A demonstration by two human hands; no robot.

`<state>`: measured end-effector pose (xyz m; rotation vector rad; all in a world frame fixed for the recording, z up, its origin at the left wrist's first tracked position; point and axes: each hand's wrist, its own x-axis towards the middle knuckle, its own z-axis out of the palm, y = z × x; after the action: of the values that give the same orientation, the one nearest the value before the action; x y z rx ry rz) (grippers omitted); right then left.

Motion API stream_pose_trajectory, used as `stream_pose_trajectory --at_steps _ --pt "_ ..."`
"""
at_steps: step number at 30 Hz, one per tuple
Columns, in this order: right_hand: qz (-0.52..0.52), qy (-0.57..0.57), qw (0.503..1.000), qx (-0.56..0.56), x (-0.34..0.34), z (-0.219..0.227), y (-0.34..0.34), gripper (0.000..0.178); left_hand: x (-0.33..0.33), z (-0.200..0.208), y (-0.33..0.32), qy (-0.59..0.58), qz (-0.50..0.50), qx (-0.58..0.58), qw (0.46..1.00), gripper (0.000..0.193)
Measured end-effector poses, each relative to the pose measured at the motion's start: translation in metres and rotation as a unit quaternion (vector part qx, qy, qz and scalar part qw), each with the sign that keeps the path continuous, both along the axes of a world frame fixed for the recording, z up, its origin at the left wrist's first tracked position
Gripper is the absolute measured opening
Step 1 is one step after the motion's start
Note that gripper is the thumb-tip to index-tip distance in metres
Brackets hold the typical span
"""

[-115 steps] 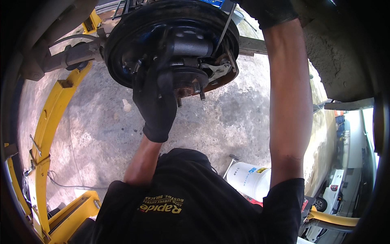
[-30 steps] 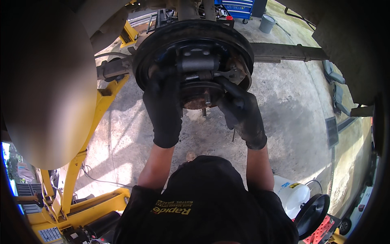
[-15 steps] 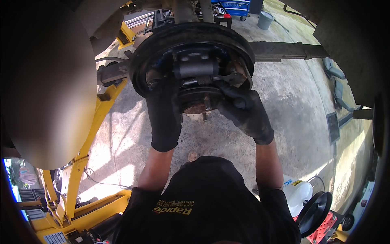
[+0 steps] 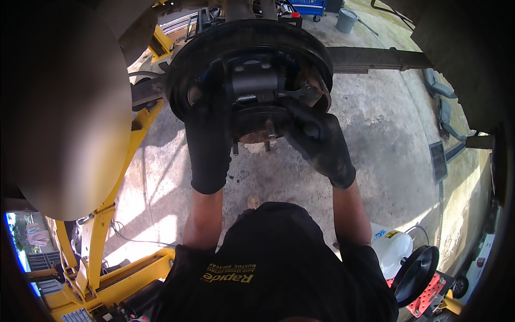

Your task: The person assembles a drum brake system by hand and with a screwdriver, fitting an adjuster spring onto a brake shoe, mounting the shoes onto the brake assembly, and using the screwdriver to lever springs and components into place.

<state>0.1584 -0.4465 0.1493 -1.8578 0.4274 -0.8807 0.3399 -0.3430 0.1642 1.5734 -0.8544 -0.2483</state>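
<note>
A dark drum brake assembly is in front of me at the top middle. Inside it sit a grey wheel cylinder and, just below, a thin metal adjuster bar. The hub with its wheel studs projects toward me. My left hand, in a black glove, reaches into the left side of the brake; its fingertips are lost in the dark. My right hand, also gloved, has its fingers curled by the bar's right end, near a flat metal lever. Whatever they pinch is hidden.
A long beam runs right from behind the brake. Yellow lift arms stand at left, beside a large blurred pale shape. A white tank and a black round pan are at lower right. A bucket stands far back.
The brake and both hands sit slightly higher and further left in view. My left hand has turned a little at the brake's left side; my right hand keeps its place by the bar.
</note>
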Motion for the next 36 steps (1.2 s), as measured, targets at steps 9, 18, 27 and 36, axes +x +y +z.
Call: stream_pose_trajectory --at_steps 9,18,27,36 --pt "0.011 -0.002 0.998 0.054 -0.002 0.005 0.006 0.044 0.0 -0.01 0.0 0.115 -0.055 -0.092 0.988 0.029" --pt "-0.02 -0.021 0.999 0.036 0.004 -0.006 0.004 0.043 0.039 -0.023 0.017 -0.44 -0.049 0.068 0.894 0.029" --pt "-0.049 -0.041 0.998 -0.025 0.004 -0.016 0.005 0.04 0.012 -0.017 0.012 -0.325 -0.043 0.081 0.941 0.035" --pt "-0.07 -0.024 0.996 -0.046 0.004 -0.022 0.001 0.034 0.001 -0.009 0.01 -0.28 -0.017 0.062 0.958 0.031"
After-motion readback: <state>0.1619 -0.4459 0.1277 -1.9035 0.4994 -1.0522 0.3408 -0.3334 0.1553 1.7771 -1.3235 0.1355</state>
